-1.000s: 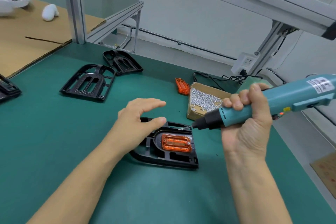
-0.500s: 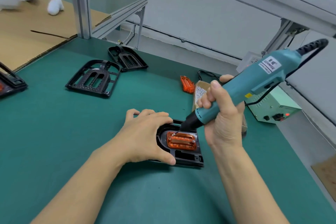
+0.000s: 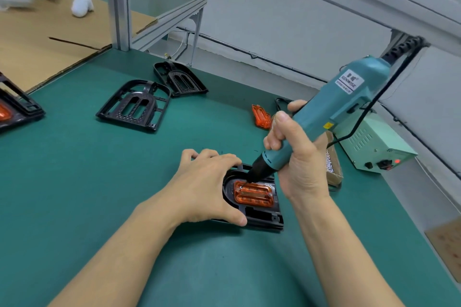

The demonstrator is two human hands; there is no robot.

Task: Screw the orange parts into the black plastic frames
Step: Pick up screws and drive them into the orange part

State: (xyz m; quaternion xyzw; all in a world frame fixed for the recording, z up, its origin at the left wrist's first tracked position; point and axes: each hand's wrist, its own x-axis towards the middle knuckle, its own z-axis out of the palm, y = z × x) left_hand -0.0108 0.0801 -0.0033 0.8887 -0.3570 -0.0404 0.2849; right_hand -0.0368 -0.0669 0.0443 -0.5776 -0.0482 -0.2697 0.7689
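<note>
On the green bench mat [image 3: 74, 182], the black plastic frame [image 3: 262, 217] lies flat with a ribbed orange plastic part [image 3: 253, 194] seated in it. The left hand [image 3: 207, 187] grips the frame's left edge, fingers curled over it. The right hand [image 3: 296, 154] holds a teal electric screwdriver [image 3: 334, 112], whose tip touches the orange part's upper-left corner.

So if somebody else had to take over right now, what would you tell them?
Left hand: holds the black frame down on the green mat.
Right hand: grips the electric screwdriver, bit at the upper left corner of the orange part seated in that frame.
Done: a screw shows at the part's right end.
Left: finish this corner. Two empty frames wait further back, a loose orange part near the screw box.
</note>
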